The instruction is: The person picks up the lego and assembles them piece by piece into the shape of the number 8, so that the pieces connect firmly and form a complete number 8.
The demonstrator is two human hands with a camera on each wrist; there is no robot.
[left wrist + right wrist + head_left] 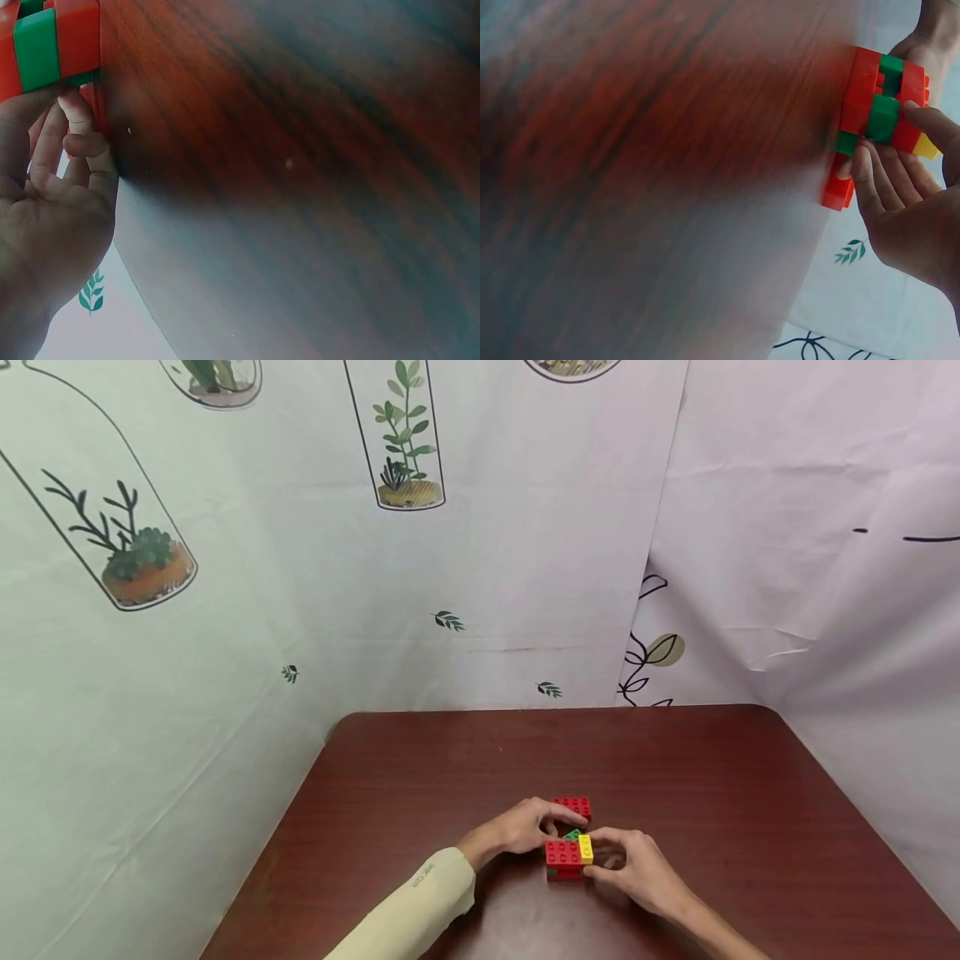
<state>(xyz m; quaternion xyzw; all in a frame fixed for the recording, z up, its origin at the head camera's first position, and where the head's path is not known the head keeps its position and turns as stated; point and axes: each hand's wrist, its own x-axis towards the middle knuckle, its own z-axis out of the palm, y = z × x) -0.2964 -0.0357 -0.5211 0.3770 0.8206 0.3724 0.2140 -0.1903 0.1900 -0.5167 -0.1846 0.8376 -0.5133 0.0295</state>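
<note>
**Handling a stack (564,855) with both hands**

Printed cloth (525,543) hangs behind and to both sides of the brown table (420,777). A pale sleeve (420,902) covers the left forearm. The stack, of red and green bricks, is about midway across the table, between the hands. Behind it shows a red brick (573,803); the left hand (525,825) partly hides it, so whether it joins the stack is unclear from above. A yellow brick (586,849) sits at the stack's right end, and a green brick (572,835) peeks out at the rear.

The right hand (637,864) grips the stack's right end between thumb and fingers. The left fingers are bent at its rear left and appear to touch it; whether they pinch cannot be told.

The table's far edge runs along the cloth, well beyond the hands; wood stretches away on either side.
</note>
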